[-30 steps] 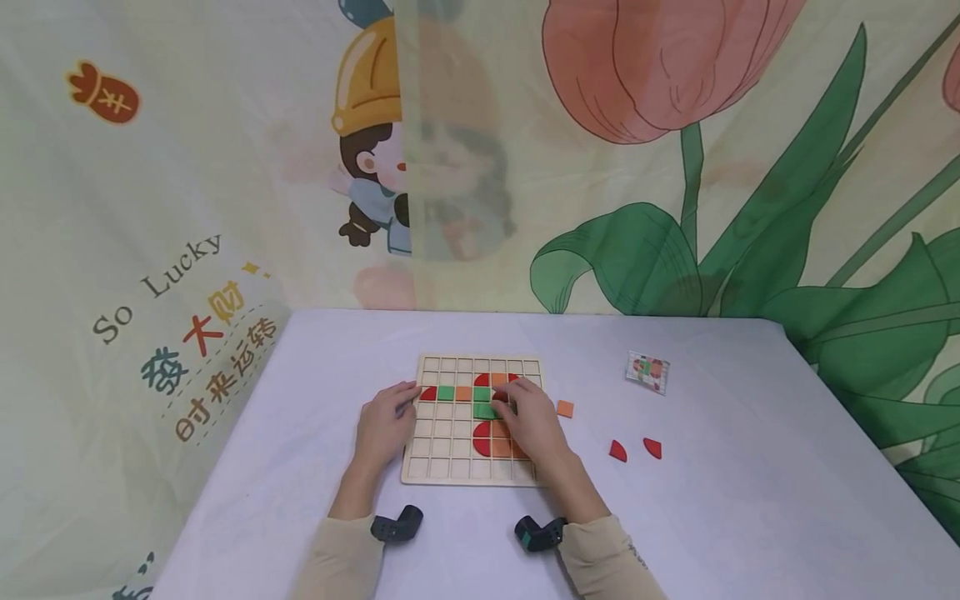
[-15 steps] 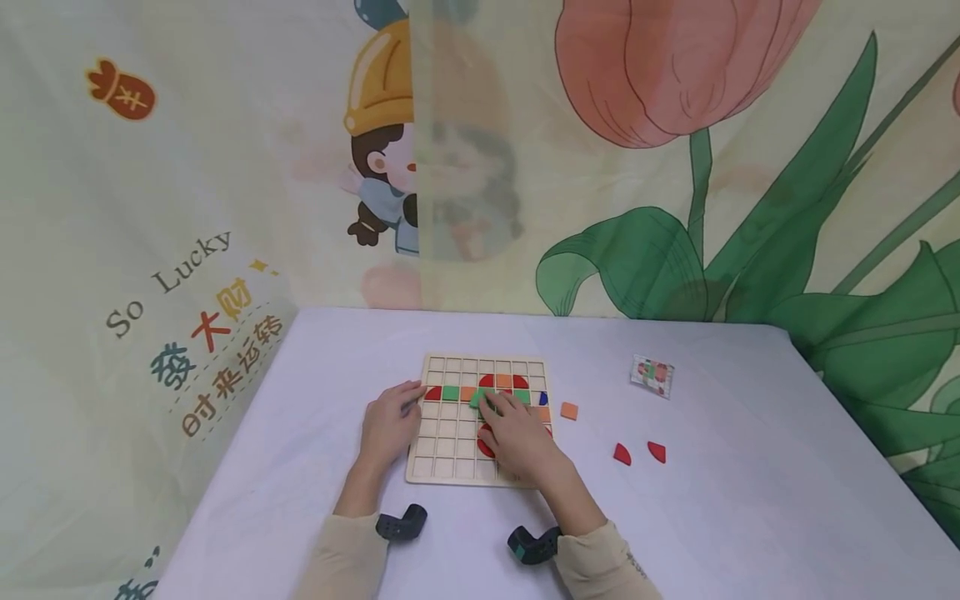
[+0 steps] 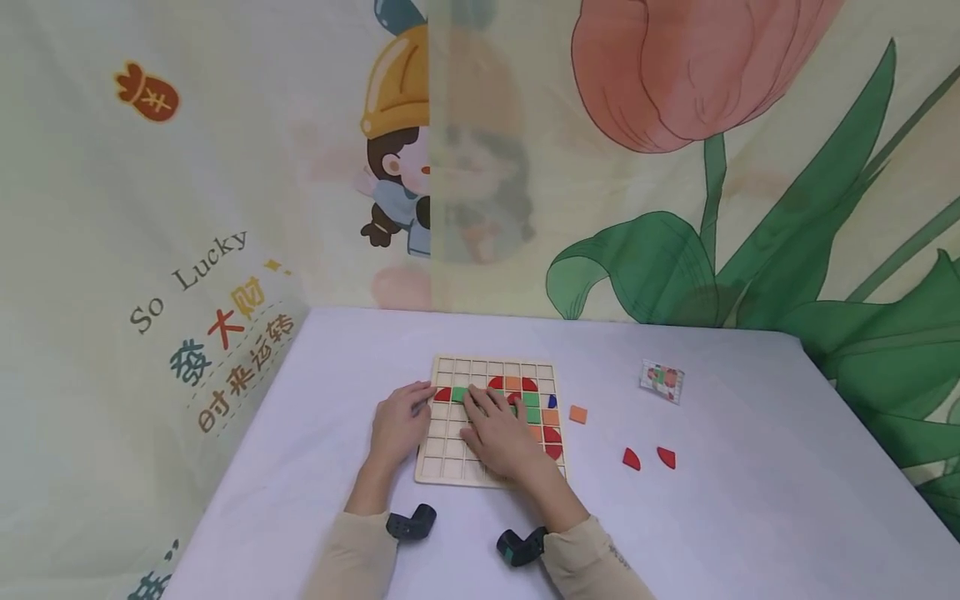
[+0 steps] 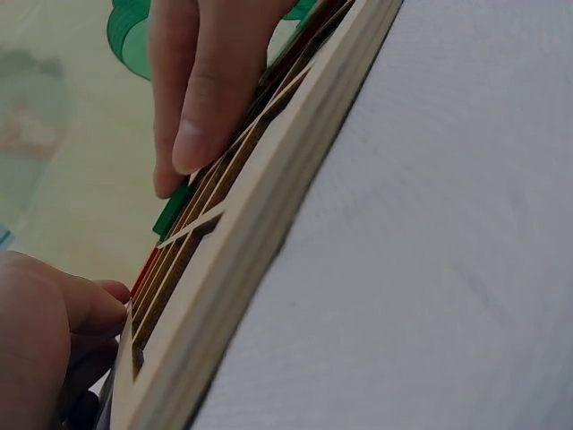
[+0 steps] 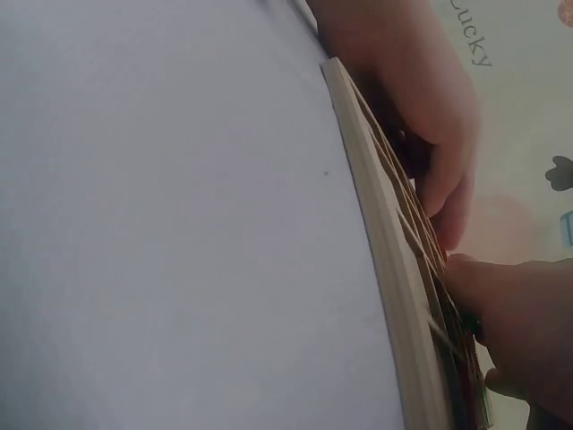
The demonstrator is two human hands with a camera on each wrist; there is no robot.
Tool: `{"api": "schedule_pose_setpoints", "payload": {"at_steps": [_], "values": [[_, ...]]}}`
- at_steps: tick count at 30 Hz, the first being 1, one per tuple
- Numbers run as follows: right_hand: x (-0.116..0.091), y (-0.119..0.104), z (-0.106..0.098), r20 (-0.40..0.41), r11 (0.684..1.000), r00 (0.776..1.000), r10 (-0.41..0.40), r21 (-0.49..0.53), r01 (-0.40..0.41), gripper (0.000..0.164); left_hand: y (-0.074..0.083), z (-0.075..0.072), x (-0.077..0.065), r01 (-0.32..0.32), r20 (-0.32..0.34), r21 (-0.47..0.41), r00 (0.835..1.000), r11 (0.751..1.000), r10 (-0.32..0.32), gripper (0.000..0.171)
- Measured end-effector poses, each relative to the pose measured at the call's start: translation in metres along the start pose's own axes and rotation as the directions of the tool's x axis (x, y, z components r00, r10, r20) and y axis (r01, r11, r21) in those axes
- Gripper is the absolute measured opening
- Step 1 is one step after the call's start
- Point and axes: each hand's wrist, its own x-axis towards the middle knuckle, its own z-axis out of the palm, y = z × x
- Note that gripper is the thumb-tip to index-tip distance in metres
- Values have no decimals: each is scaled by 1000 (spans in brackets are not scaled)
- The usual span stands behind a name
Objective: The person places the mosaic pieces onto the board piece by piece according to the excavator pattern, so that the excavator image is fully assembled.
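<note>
A wooden grid board lies on the table, partly filled with colored pieces. At its left edge rests my left hand, fingertips touching the rim beside a red piece. My right hand lies over the middle of the board with fingers spread. Its fingertips reach down at a green tile in the left wrist view, next to that red piece. More tiles show to the right of the hand: green, orange, red rounded ones and a small blue piece. The palm hides several cells.
To the right of the board lie a loose orange square and two red quarter-round pieces, one nearer and one farther right. A small picture packet sits farther back. A printed curtain hangs behind the white table.
My right hand has moved left across the board, from the right-hand tiles to the green tile near the left edge, uncovering tiles on the right. My left hand stays at the rim.
</note>
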Motion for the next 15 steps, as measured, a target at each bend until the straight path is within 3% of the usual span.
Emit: {"api": "schedule_pose_setpoints", "payload": {"at_steps": [6, 15], "values": [[10, -12, 2, 12, 996, 998, -61, -66, 61, 58, 1, 1, -1, -5, -3, 3, 1000, 1000, 5, 32], [2, -31, -2, 67, 980, 993, -99, -164, 109, 60, 1, -3, 0, -4, -9, 28, 1000, 1000, 4, 31]]}}
